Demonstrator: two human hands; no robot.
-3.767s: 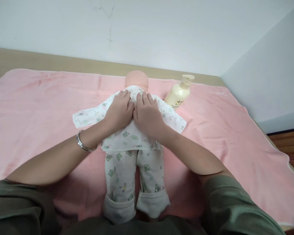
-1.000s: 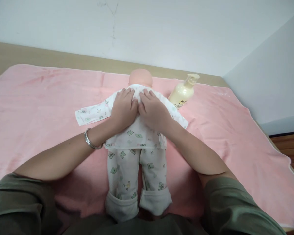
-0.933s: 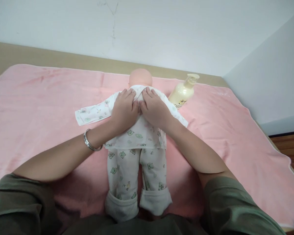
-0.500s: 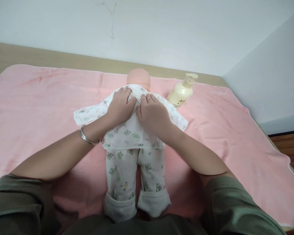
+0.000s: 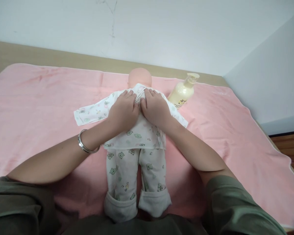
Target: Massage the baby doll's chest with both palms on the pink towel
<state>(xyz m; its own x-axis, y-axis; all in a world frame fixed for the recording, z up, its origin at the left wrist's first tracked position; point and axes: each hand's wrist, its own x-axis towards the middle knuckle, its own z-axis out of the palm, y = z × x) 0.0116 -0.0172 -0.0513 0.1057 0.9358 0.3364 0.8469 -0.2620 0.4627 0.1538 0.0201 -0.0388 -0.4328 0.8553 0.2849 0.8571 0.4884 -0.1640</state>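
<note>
A baby doll [image 5: 140, 77] lies stretched out with its bare head away from me; no face shows. It wears a white printed shirt [image 5: 143, 138] and matching printed trousers [image 5: 126, 169] with folded cuffs. My left hand [image 5: 124, 109] rests flat on the left of the shirt's upper part, fingers toward the neckline. On the right half lies my right hand [image 5: 156, 107], also flat, its thumb close to the left thumb. Cloth between the hands is creased. Neither hand visibly grips anything, though the fingertips press on the fabric.
A pink blanket [image 5: 46, 107] spreads under the doll. Just right of the doll's shoulder stands a pale yellow pump bottle [image 5: 182, 93]. Behind the blanket runs a tan surface edge [image 5: 63, 57] against a white wall [image 5: 161, 32]. Wooden flooring [image 5: 290, 147] shows at far right.
My left hand has shifted slightly right and nearer to me, and my right hand slightly right. The hands' thumbs are closer together, and the cloth at the neckline has shifted.
</note>
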